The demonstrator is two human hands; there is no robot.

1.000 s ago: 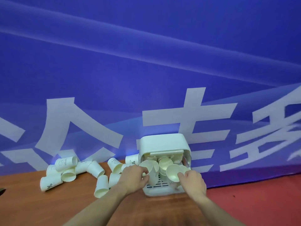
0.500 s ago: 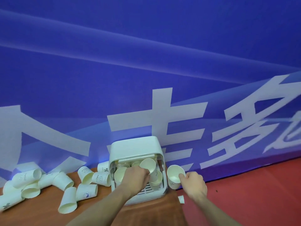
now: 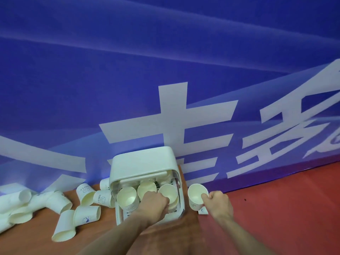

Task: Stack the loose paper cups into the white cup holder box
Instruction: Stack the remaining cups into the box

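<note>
The white cup holder box point(image 3: 142, 162) stands on the brown table against the blue banner, its front open. Inside it are stacks of paper cups, one at the left point(image 3: 127, 196) and one at the right point(image 3: 168, 191). My left hand point(image 3: 152, 205) reaches into the box and grips the right stack just under its rim. My right hand point(image 3: 219, 203) holds a single paper cup point(image 3: 196, 195) by its rim, just outside the box's right side. Loose paper cups point(image 3: 86, 215) lie scattered on the table to the left.
The brown table point(image 3: 36, 238) ends near the box's right side, above a red floor point(image 3: 285, 208). A small white scrap point(image 3: 203, 211) lies under the held cup. The blue banner point(image 3: 165, 70) with large white characters rises right behind the box.
The view has swung right, so box and cups sit further left. My right hand has carried its cup out of the box to the right side. My left hand stays inside.
</note>
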